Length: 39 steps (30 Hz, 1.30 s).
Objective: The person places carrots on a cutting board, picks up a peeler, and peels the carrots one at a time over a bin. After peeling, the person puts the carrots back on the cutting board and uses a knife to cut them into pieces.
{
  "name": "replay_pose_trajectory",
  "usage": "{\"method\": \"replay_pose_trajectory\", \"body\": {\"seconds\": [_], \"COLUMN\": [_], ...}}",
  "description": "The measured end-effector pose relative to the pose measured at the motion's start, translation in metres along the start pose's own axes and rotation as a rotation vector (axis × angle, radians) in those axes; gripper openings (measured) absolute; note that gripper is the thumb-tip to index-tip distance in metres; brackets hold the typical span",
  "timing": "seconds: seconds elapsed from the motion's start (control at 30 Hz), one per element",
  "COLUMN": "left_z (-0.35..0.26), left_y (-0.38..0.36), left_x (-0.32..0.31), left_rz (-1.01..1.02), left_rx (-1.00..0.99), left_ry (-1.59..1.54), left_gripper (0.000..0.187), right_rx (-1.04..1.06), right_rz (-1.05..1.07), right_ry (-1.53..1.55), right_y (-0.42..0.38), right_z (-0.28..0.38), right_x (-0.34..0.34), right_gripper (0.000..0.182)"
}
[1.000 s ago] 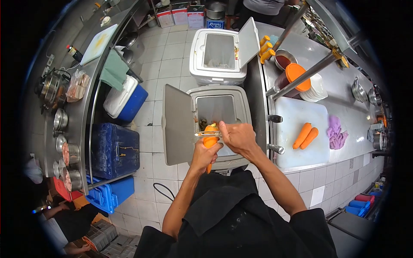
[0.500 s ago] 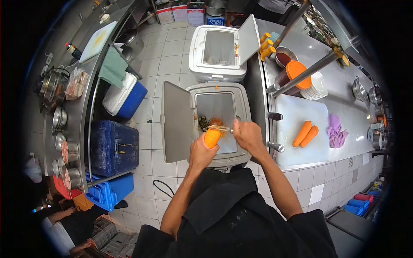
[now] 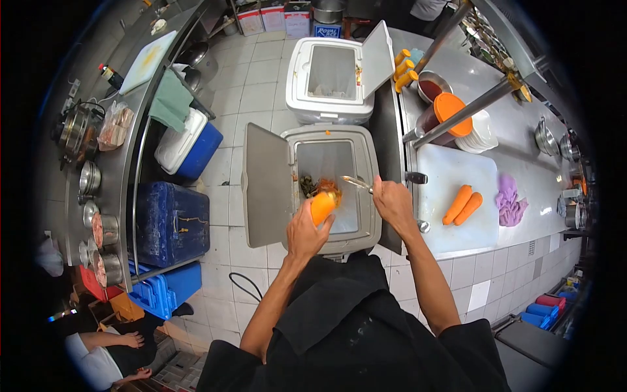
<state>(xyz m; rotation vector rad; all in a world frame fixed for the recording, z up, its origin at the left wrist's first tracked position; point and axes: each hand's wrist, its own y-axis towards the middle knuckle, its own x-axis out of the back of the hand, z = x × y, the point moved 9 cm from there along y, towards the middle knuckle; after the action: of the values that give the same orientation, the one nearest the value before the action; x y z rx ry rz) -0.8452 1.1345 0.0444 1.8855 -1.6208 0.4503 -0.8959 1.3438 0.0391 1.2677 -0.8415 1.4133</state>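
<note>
My left hand [image 3: 304, 234] is wrapped round a thick orange carrot [image 3: 322, 208], seen nearly end-on and tilted over the grey bin [image 3: 370, 171]. A vegetable peeler [image 3: 356, 183] is gripped in my right hand [image 3: 394, 201], its blade pointing left and apart from the carrot. Below them, orange peelings [image 3: 324, 185] and dark green scraps lie in the open bin. To the right, two more carrots [image 3: 462, 204] rest side by side on a white cutting board [image 3: 434, 238].
A second open bin [image 3: 297, 81], white, stands beyond the grey one. On the right counter are a purple cloth [image 3: 511, 199], an orange-lidded tub [image 3: 452, 112] and a knife handle [image 3: 416, 178]. Blue containers [image 3: 171, 225] sit under the left counter; a person [image 3: 117, 353] is at lower left.
My right hand has drawn the peeler away from the carrot, moving right. My left hand holds the carrot in nearly the same place. The other person's arm at lower left has shifted.
</note>
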Motion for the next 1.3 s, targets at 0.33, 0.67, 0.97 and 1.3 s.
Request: {"method": "replay_pose_trajectory", "body": {"seconds": [0.33,0.67,0.97,1.3], "left_z": [0.021,0.047,0.035,0.046], "left_y": [-0.002,-0.014,-0.015,-0.016], "left_x": [-0.028,-0.030,-0.020,-0.016], "left_rz": [0.248,0.273,0.215,0.283], "left_rx": [0.117,0.161,0.071,0.244], "left_ry": [-0.212,0.152,-0.056,-0.001], "left_gripper": [0.042,0.033,0.047,0.042], "right_rx": [-0.071,0.027,-0.033,0.104], "right_rz": [0.024,0.081,-0.039,-0.094], "right_ry": [0.233,0.118,0.012,-0.201], "right_y": [-0.004,-0.007,0.003,0.007], "right_z": [0.072,0.073,0.028,0.021], "right_x": [0.016,0.011,0.025,-0.014], "right_gripper": [0.054,0.021,0.035,0.027]}}
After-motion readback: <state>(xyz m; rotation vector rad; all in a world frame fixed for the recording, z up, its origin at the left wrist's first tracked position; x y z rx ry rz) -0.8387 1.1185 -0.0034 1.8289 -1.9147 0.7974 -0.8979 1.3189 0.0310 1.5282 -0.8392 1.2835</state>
